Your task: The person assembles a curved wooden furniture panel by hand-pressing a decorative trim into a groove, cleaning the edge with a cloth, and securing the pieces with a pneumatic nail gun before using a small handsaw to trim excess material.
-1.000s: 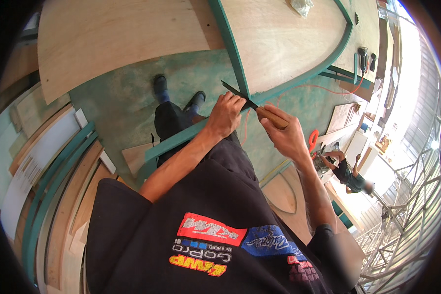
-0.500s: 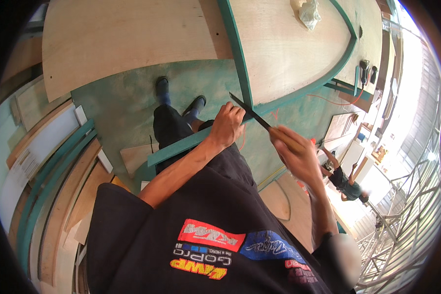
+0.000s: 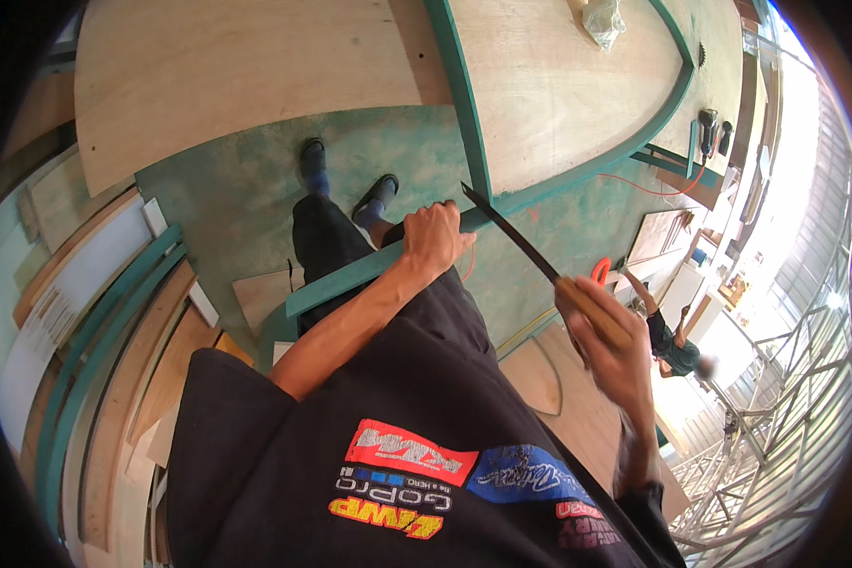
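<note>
A curved green wooden frame [image 3: 577, 185] lies across the scene, with a straight green crosspiece [image 3: 462, 104] joined to it. One end of the frame, a green strip [image 3: 336, 287], runs over my lap. My left hand [image 3: 433, 237] is closed around this strip, just left of the joint. In my right hand [image 3: 611, 336] is the wooden handle of a handsaw [image 3: 516, 237]. Its narrow dark blade slants up and left across the frame beside the joint, its tip past the far side. Whether the teeth touch the wood, I cannot tell.
Large pale plywood panels [image 3: 237, 71] lie ahead, with a clear plastic bag [image 3: 604, 21] and a black power tool [image 3: 706, 133] on an orange cord [image 3: 648, 187]. Stacked boards [image 3: 114, 398] stand at the left. Another person [image 3: 677, 346] is farther off at the right.
My right hand has drawn the saw back toward the lower right, so less blade reaches past the frame. My left hand stays on the strip.
</note>
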Demonstrator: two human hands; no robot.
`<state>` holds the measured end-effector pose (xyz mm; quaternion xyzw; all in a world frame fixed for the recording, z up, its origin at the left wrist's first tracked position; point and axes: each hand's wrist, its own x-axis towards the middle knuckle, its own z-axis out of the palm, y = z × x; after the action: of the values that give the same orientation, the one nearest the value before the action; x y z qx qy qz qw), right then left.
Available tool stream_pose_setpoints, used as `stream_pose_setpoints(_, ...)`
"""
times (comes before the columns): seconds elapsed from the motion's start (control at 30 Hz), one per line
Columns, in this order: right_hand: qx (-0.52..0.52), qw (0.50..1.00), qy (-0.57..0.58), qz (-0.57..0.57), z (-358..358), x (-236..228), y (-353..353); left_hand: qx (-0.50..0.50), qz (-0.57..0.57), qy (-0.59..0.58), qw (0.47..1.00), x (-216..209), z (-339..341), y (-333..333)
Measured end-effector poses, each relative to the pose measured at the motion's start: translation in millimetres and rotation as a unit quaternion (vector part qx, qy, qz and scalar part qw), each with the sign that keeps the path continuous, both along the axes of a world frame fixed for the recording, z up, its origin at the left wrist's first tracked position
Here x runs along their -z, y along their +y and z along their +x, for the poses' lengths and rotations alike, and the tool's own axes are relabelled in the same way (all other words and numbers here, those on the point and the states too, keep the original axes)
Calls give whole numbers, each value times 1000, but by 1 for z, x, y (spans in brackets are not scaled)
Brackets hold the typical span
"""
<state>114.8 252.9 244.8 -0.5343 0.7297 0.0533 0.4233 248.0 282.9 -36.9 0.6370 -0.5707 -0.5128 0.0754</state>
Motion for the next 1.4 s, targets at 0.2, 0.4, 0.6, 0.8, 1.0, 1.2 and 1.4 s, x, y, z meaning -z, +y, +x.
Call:
stream_pose_setpoints(0.2,-1,998,37,42,1,90,-15,5,-52,56,997,7,-1,0)
stream_pose_setpoints(0.4,52,998,-20,-6,-8,5,21,-32,-49,47,997,9,1,5)
stream_pose_setpoints(0.6,-47,998,26,-20,1,91,4,-40,-41,64,996,3,-5,7)
stream_pose_setpoints(0.8,0,1000,-12,4,-13,6,12,-48,-19,49,997,2,-1,6)
stream_pose_setpoints(1.0,-7,1000,-4,-25,-19,104,20,-47,-20,58,997,4,-9,7)
stream_pose_setpoints(1.2,16,999,-21,-25,-23,29,30,-56,-20,44,997,3,-2,5)
stream_pose_setpoints(1.4,-25,998,16,-52,-22,101,27,-52,-19,60,997,3,-9,15)
